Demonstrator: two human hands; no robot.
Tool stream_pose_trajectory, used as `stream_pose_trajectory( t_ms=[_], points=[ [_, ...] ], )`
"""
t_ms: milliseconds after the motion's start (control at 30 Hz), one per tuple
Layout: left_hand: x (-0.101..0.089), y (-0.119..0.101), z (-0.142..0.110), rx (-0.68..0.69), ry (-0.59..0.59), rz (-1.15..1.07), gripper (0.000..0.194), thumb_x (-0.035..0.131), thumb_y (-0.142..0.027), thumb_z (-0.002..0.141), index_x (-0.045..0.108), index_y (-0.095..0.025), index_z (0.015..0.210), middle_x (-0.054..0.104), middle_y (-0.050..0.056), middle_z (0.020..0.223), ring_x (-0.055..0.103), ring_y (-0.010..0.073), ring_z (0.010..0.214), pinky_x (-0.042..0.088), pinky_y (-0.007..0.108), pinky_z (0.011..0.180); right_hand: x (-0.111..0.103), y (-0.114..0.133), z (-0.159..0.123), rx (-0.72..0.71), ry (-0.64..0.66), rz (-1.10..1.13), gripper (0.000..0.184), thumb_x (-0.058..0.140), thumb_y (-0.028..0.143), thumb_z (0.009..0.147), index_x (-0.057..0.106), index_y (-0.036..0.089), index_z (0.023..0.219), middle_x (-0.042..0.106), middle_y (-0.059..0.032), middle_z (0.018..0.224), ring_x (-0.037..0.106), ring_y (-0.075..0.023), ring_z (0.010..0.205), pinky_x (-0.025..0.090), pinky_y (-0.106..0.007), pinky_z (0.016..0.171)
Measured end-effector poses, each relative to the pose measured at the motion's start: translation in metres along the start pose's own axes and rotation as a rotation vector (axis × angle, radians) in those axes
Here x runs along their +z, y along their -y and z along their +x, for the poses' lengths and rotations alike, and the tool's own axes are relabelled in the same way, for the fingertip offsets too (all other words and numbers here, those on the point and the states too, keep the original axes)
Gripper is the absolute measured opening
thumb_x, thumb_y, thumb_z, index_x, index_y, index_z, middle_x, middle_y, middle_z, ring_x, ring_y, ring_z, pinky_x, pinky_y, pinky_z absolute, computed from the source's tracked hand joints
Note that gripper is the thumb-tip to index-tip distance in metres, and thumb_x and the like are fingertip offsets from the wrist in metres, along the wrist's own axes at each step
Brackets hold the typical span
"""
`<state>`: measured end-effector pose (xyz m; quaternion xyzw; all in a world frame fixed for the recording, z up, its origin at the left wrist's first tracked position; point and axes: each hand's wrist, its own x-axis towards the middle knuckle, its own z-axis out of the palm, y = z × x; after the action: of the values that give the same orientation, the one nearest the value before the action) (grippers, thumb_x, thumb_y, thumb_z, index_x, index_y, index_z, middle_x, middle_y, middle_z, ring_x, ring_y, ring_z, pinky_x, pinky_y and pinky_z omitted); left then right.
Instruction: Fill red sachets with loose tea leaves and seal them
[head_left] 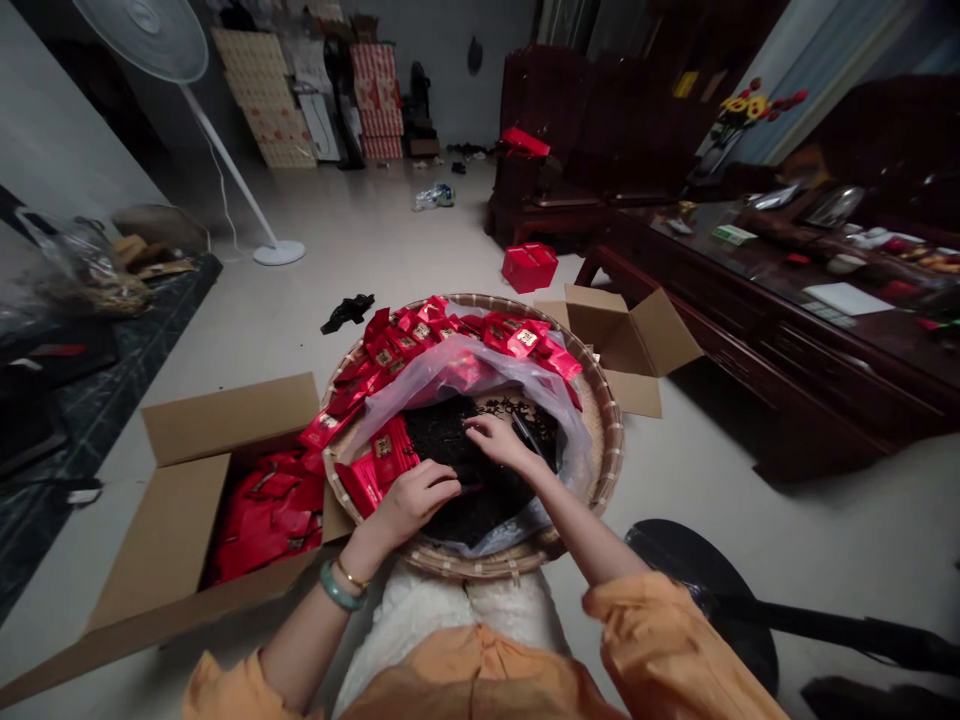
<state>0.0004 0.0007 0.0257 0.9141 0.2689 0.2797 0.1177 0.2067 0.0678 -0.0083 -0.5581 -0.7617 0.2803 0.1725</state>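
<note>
Leaves (pixel 450 445) under both hands, dark and crumbly: tea, would you say?

Looks like it, though I can't be sure from here. They sit in a clear plastic bag (pixel 420 410), folded open inside a round woven bamboo tray (pixel 604 440) close to the person's lap.

Why the bag?

My guess is that it stops loose bits slipping through the weave. The red sachets (pixel 420 335) are heaped along the far rim and spill down the left side, all within easy reach.

And the fingers?

The left hand (pixel 412 505) is curled, its fingers nearly closed above the leaves and close to a red sachet; whether it pinches anything, I can't tell. The right hand (pixel 499 445) has its fingers slightly apart, tips resting in the leaves, just beside a thin dark stick (pixel 527 433).

What about the cardboard box (pixel 180 540) on the left?

It's open and full of red packets (pixel 262 520), set against the tray for a short reach. Another open box (pixel 622 330) stands just past the far right rim.
</note>
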Motion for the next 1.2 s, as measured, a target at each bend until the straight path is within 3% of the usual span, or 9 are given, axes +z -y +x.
stream_pose_trajectory(
  t_ms=[100,200,367,500,633,767,867,967,1200],
  points=[
    [0.003,0.001,0.002,-0.024,-0.008,-0.034,0.023,0.041,-0.021,0.091,0.064,-0.019,0.096,0.064,0.008,0.090,0.056,0.0154,0.081,0.049,0.028,0.069,0.014,-0.001,0.043,0.038,0.053,-0.103,0.046,0.056,0.027,0.081,0.050,0.011,0.124,0.053,-0.0170,0.125,0.049,-0.0251,0.116,0.038,-0.036,0.097],
    [0.002,0.002,0.004,-0.015,-0.007,-0.043,0.020,0.044,-0.021,0.090,0.064,-0.020,0.094,0.063,0.006,0.084,0.055,0.0150,0.078,0.047,0.027,0.067,0.024,0.006,0.078,0.061,0.100,-0.168,0.061,0.060,0.036,0.077,0.042,0.011,0.130,0.053,-0.0202,0.124,0.048,-0.0318,0.116,0.038,-0.043,0.094],
    [-0.006,0.005,0.004,-0.008,-0.013,0.002,0.022,0.042,-0.021,0.091,0.064,-0.019,0.092,0.060,0.006,0.078,0.052,0.0145,0.074,0.044,0.024,0.062,0.028,0.017,0.105,0.025,0.195,-0.206,0.057,0.065,0.039,0.071,0.050,0.015,0.121,0.057,-0.0154,0.118,0.057,-0.0289,0.104,0.044,-0.036,0.085],
    [-0.009,0.006,0.004,0.001,-0.005,0.027,0.019,0.044,-0.020,0.090,0.063,-0.018,0.092,0.059,0.006,0.079,0.049,0.0144,0.075,0.042,0.024,0.063,0.028,0.017,0.098,-0.038,0.209,-0.215,0.062,0.069,0.031,0.067,0.047,0.019,0.124,0.048,-0.0127,0.128,0.050,-0.0268,0.111,0.042,-0.034,0.090],
    [-0.010,0.001,0.005,0.019,0.020,0.049,0.019,0.044,-0.020,0.090,0.063,-0.018,0.090,0.058,0.005,0.078,0.048,0.0141,0.074,0.041,0.023,0.062,0.032,0.023,0.087,-0.189,0.269,-0.243,0.073,0.072,0.034,0.063,0.042,0.029,0.130,0.034,-0.0095,0.138,0.034,-0.0317,0.124,0.034,-0.044,0.097],
    [-0.011,-0.003,0.003,0.003,0.041,0.062,0.018,0.044,-0.020,0.090,0.062,-0.018,0.089,0.057,0.005,0.081,0.050,0.0140,0.076,0.043,0.024,0.064,0.031,0.037,0.080,-0.362,0.347,-0.371,0.065,0.073,0.038,0.062,0.050,0.031,0.123,0.044,-0.0089,0.124,0.041,-0.0314,0.115,0.037,-0.048,0.093],
    [-0.011,-0.003,0.001,-0.022,0.053,0.060,0.017,0.044,-0.020,0.090,0.061,-0.017,0.087,0.059,0.005,0.084,0.051,0.0151,0.080,0.045,0.026,0.068,0.026,0.041,0.070,-0.378,0.289,-0.497,0.056,0.072,0.039,0.064,0.055,0.026,0.116,0.049,-0.0107,0.113,0.047,-0.0292,0.104,0.043,-0.043,0.084],
    [-0.011,-0.002,0.002,-0.031,0.066,0.065,0.016,0.045,-0.021,0.090,0.060,-0.016,0.088,0.059,0.005,0.085,0.050,0.0157,0.081,0.046,0.028,0.070,0.024,0.043,0.061,-0.384,0.232,-0.561,0.056,0.070,0.039,0.067,0.052,0.028,0.119,0.045,-0.0112,0.119,0.047,-0.0289,0.105,0.043,-0.042,0.083],
    [-0.013,-0.006,0.007,-0.034,0.090,0.108,0.018,0.043,-0.021,0.091,0.061,-0.017,0.087,0.059,0.005,0.087,0.050,0.0158,0.082,0.046,0.027,0.068,0.030,0.048,0.056,-0.356,0.237,-0.537,0.031,0.064,0.030,0.074,0.061,0.026,0.105,0.049,-0.0083,0.110,0.047,-0.0246,0.100,0.041,-0.036,0.082]
  ],
)
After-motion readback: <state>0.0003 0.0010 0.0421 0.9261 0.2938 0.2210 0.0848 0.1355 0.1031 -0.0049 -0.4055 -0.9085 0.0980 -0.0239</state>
